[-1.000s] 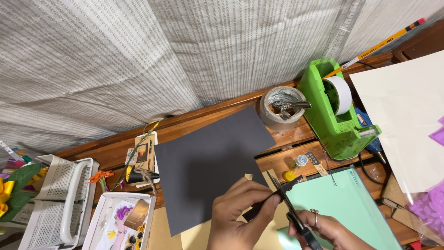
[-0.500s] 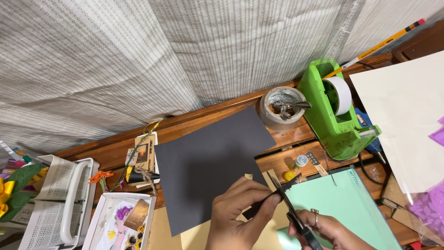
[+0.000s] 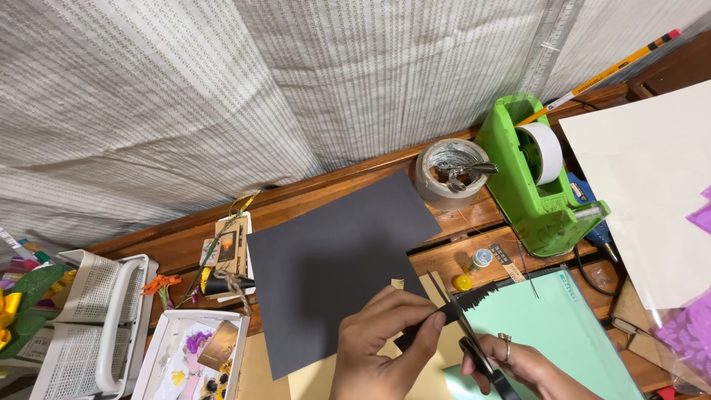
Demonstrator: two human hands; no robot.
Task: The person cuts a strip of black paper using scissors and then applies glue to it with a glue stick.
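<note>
Your left hand pinches a narrow black paper strip between thumb and fingertips, low near the front edge of the counter, just past the lower right corner of the big black paper sheet that lies flat there. Keep that pinch close to the cut line so the strip stays taut and does not fold under the blades. To its right, your right hand is closed through the handles of the scissors, ring finger showing, and the blades point up and away from you across the strip, partly open as far as I can judge. The strip's free end is notched in small teeth above the pale green sheet. Feed the paper into the blades with the left hand in short, even bites, and keep your left thumb clear of the tips. Further right stand the grey tape roll and the green tape dispenser.

Against the earlier frames, hands, scissors and strip sit almost exactly as they did; nothing on the counter has shifted.
</note>
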